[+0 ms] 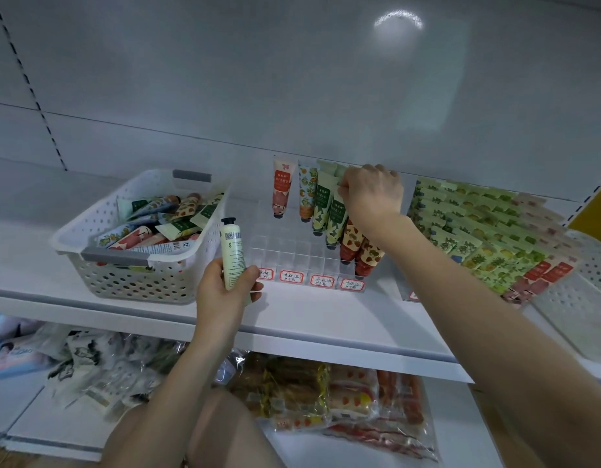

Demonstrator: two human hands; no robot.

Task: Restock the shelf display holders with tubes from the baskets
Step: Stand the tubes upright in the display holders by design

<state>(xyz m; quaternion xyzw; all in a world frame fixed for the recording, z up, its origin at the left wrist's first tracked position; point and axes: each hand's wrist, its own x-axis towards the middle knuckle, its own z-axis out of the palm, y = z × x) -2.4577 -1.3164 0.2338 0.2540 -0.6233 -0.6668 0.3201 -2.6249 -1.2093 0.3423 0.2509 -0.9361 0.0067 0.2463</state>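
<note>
- A pale grey back panel (224,79) rises behind the shelf (326,319), crossed by a thin horizontal seam.
- A curved patch of lamp glare (398,20) sits high on its right part.
- A slotted upright strip (32,92) runs down the left.
- The shelf is white with a thick front edge.
- A lower shelf (32,417) carries clear-wrapped packets (343,400).
- A yellow panel (593,211) shows beyond the right end.

The left hand (224,285) and the right hand (373,194) are bare, as are both wrists. The left forearm (191,373) and the right forearm (478,315) are bare down to the bottom edge of the view. Under the left forearm is a rounded bare part (218,434), possibly a knee, and it is blurred.
</note>
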